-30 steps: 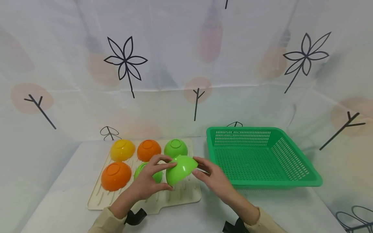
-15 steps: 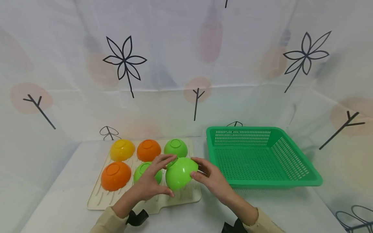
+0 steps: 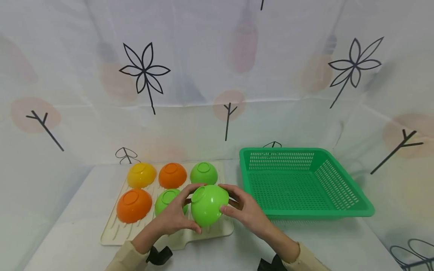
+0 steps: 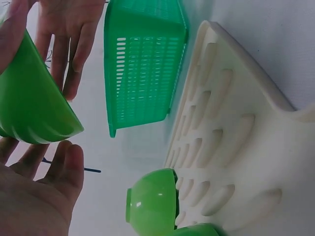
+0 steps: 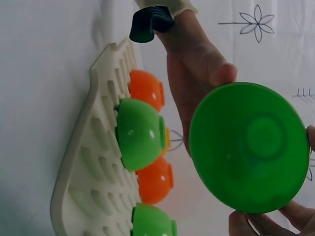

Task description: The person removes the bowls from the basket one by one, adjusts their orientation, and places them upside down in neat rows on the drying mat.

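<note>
A glossy green bowl (image 3: 209, 207) is held up between both hands over the front right of the cream draining board (image 3: 110, 235). From the left, my left hand (image 3: 174, 216) curves around it, fingers near its base and thumb at the lower rim. On the other side my right hand (image 3: 249, 210) grips the edge, thumb on the outer wall. The right wrist view looks into the hollow of this bowl (image 5: 226, 147), with the left thumb (image 5: 224, 73) at its rim. In the left wrist view its outer side (image 4: 37, 103) lies between the two hands.
Upside down on the board sit a yellow bowl (image 3: 141, 175), two orange bowls, one in front (image 3: 134, 205) and one behind (image 3: 172, 175), and two green bowls, one behind (image 3: 204, 173) and one partly hidden by the left hand (image 3: 166, 199). A green mesh basket (image 3: 301, 216) stands right.
The held bowl has turned between the hands, so its base ring now faces up and left toward the camera. It also sits slightly lower. The other bowls and the basket stay put.
</note>
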Demonstrator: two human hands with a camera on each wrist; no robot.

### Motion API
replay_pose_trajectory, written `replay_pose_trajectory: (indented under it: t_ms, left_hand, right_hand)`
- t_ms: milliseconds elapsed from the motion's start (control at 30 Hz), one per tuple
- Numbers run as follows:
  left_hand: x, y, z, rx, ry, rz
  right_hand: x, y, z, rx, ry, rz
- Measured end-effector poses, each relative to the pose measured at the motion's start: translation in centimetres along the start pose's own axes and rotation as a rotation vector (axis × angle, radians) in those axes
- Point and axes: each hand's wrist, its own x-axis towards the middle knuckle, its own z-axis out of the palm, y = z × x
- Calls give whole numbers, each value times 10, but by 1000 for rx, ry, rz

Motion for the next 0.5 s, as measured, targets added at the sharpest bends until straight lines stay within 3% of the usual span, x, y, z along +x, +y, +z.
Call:
replay_pose_trajectory:
  t_ms: [300,500]
  left_hand:
    - [-3,0,-1,-49,-2,-41]
    - [-4,-1,-1,-15,31,-35]
  right_hand:
    - [1,3,0,-67,24,-29]
    - [1,8,0,-66,38,-41]
